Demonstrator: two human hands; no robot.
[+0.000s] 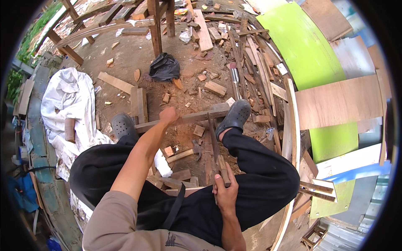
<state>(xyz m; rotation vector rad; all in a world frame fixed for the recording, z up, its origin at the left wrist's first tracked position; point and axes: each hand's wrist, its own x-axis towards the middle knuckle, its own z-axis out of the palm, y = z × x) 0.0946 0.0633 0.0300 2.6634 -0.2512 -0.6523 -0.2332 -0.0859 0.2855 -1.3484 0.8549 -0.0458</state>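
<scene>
A long wooden bar [194,117] lies crosswise between my feet in grey clogs, [239,113] with its ends by them. My left hand [169,116] is closed round the bar, left of its middle. In front of my right thigh, my right hand [225,191] grips the wooden handle of a handsaw [214,146]. The saw's dark blade, seen nearly edge-on, reaches forward to the bar, right of my left hand. Whether its teeth touch the wood I cannot tell. A hammer [181,156] with a wooden handle lies on the ground between my legs, left of the blade.
Wood offcuts [215,88] and long strips litter the ground ahead and right. A black plastic bag [164,67] lies ahead, near a wooden frame [154,29]. White sacking [69,94] is at the left. Green and brown boards [339,102] stand along the right.
</scene>
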